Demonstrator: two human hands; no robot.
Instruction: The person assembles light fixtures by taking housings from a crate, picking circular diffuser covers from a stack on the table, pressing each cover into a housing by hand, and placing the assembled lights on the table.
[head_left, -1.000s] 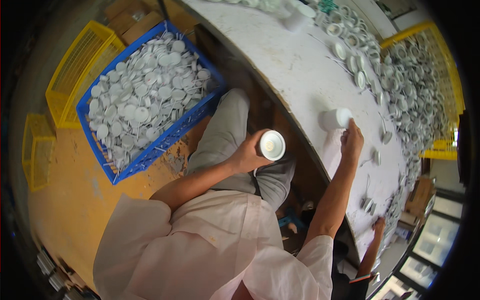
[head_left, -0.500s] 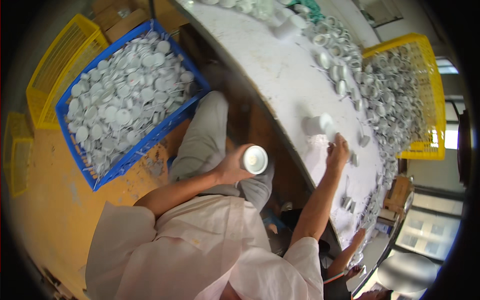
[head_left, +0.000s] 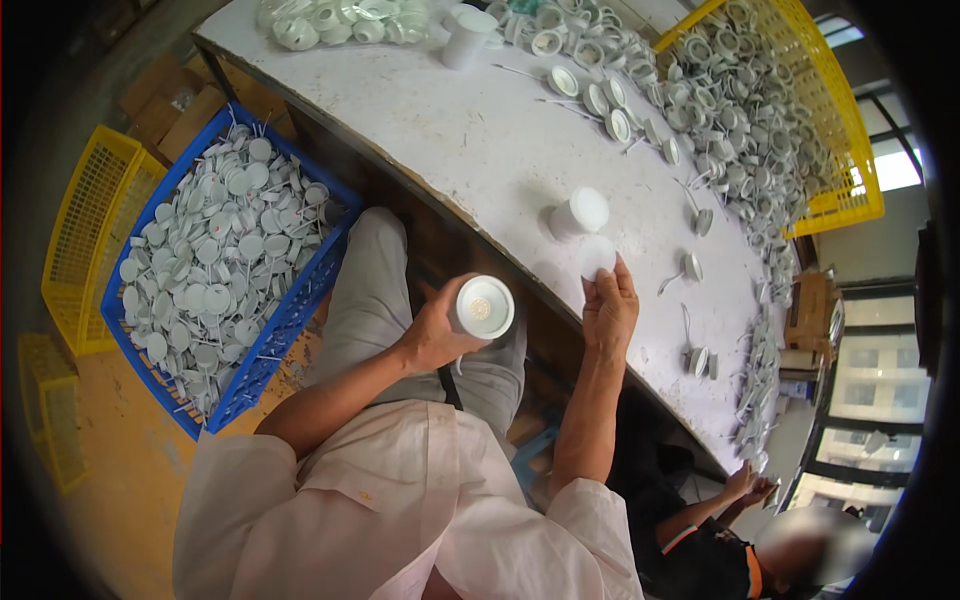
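My left hand (head_left: 430,332) is wrapped round a white round lamp housing (head_left: 503,294), held above my lap. Its open face is turned up, and a cluster of small yellowish dots shows inside. Between the fingertips and thumb of my right hand (head_left: 612,312) is a thin white disc (head_left: 597,256), raised by the table edge and apart from the housing. Just beyond the disc, a short white cylinder (head_left: 580,214), perhaps a stack of such discs, stands on the white table (head_left: 450,150).
A blue crate (head_left: 283,352) of round white lamp parts with wires stands at the left, beside yellow crates (head_left: 95,235). Many similar parts (head_left: 610,105) line the table's far side near a tilted yellow basket (head_left: 850,150). A co-worker (head_left: 715,545) sits at the lower right.
The whole view has shifted. My right hand has drawn back from beside the white cylinder toward my left hand, bringing the disc along. My left hand still holds the housing.
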